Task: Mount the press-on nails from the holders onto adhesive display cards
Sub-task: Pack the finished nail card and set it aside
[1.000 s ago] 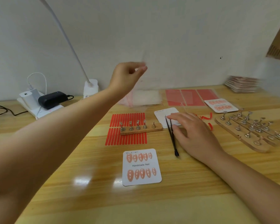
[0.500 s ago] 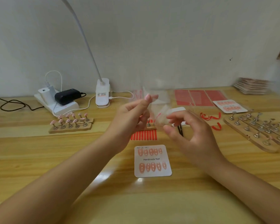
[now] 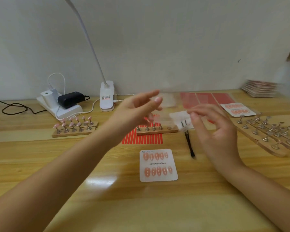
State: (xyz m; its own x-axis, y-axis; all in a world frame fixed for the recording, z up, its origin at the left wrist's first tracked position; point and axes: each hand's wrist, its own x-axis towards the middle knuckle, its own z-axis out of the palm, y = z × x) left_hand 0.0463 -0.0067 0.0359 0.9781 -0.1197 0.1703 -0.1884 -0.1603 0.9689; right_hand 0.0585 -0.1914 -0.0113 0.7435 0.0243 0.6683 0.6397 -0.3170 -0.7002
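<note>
- The filled card (image 3: pixel 158 164) lay flat on the table (image 3: pixel 40 164), directly in front of the person and below both hands; ten nails sat on it in two rows, and its long axis ran away from the person.
- The left hand (image 3: pixel 137 109) hovered above the table with fingers extended and loosely spread. A faint, blurred transparent film (image 3: pixel 164 113) appeared between the two hands; whether the left fingertips had hold of it could not be told.
- The right hand (image 3: pixel 213 124) hovered to the right of the film, fingers curled inward with thumb and forefinger close together near the film's edge. A pinch seemed likely, but motion blur prevented confirmation.
- The emptied holder (image 3: pixel 157 129) lay just beyond the card, long axis left to right, resting on the red strips (image 3: pixel 141 139).
- The loaded holder (image 3: pixel 74 128), carrying pink nails, lay well to the left, nearer the left hand.
- The tweezers (image 3: pixel 188 143) lay right of the card, long axis pointing away from the person, nearer the right hand.
- A blank card (image 3: pixel 179 115) lay beyond the tweezers' far end, below the right fingertips.
- Judgement: the coming move turned on the film going down over the filled card, which lay straight below and nearly midway between the hands.
</note>
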